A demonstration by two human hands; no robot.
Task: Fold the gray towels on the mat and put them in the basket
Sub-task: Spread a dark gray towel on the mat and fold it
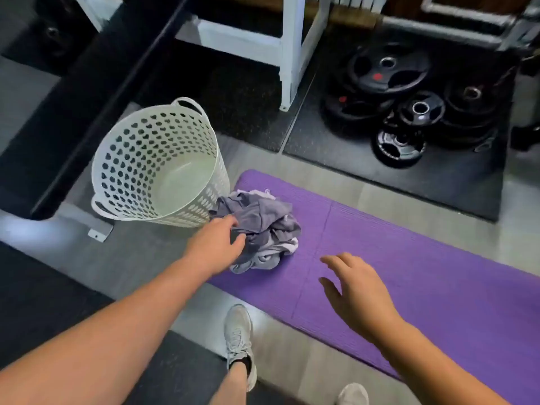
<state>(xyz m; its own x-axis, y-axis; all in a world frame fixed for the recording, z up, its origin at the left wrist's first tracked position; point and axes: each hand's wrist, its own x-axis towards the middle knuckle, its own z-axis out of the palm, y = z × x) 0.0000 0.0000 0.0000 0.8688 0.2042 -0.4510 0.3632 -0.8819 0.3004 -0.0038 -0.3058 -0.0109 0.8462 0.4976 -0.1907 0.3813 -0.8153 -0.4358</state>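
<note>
The gray towels (263, 229) lie crumpled on the mat (409, 258), at the end just beside the basket (125, 159); the left hand (214, 247) has its grip pinched on the heap's edge; the right hand (356, 293) hovers, grip apart; best to lift a single towel free, then spread it flat.

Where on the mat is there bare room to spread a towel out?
The mat is bare from the towels rightward, around and beyond the right hand. The basket is empty too. Crowded: the mat's end by the basket, where the left hand grips the towels.
</note>
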